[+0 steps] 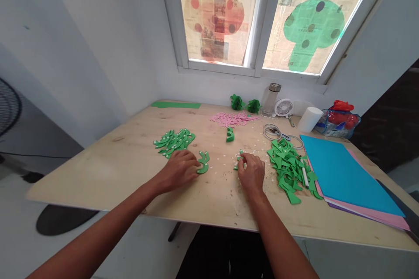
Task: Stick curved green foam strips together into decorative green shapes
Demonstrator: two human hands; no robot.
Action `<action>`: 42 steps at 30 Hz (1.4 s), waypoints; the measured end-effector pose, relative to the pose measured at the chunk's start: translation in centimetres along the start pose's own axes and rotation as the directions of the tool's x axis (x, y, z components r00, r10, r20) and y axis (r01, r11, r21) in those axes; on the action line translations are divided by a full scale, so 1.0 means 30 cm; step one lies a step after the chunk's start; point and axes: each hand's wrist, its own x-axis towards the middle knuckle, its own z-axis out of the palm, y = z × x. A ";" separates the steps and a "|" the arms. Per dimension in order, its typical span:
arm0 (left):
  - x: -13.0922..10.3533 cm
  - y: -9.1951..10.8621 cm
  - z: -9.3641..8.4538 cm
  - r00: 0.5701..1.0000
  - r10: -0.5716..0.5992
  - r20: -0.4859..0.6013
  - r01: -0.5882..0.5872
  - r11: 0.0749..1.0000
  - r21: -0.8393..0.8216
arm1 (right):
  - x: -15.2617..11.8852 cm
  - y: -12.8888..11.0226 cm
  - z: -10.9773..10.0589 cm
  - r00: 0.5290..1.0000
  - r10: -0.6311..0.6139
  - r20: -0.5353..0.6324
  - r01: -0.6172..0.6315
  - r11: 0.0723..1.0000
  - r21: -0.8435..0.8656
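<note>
My left hand (181, 168) rests low over the table, fingers curled, thumb and fingertips closed at the edge of a curved green cutout (203, 169). More curved green strips lie against that piece. To the right, my right hand (252, 174) is bent in a pinch at a small green cutout (241, 152), mostly hidden by the fingers. Behind my left hand is a loose pile of green cutouts (176, 139) with white spots at their ends. A small stack of green cutouts (230, 134) sits farther back, between the hands.
Green scraps (286, 165) with a white marker (305, 178) lie right of my right hand, beside blue sheets (347, 178). Tape rings (271, 131), pink cutouts (233, 119), a bottle (271, 99) and a small fan (283, 107) stand toward the window. Tiny scraps dot the tabletop (114, 174).
</note>
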 end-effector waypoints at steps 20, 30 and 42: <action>0.154 -0.275 0.077 0.889 -0.445 0.109 0.431 0.893 0.129 | -0.009 -0.005 0.011 0.999 -0.040 -0.006 0.040 0.999 0.037; -0.007 -0.154 0.124 0.915 -0.403 0.009 0.398 0.906 0.144 | -0.009 -0.007 0.009 0.999 -0.051 0.009 0.051 0.998 0.027; 0.065 -0.120 0.087 0.867 -0.469 -0.166 0.485 0.872 0.065 | -0.008 -0.009 0.005 0.998 -0.056 0.018 0.055 0.998 0.040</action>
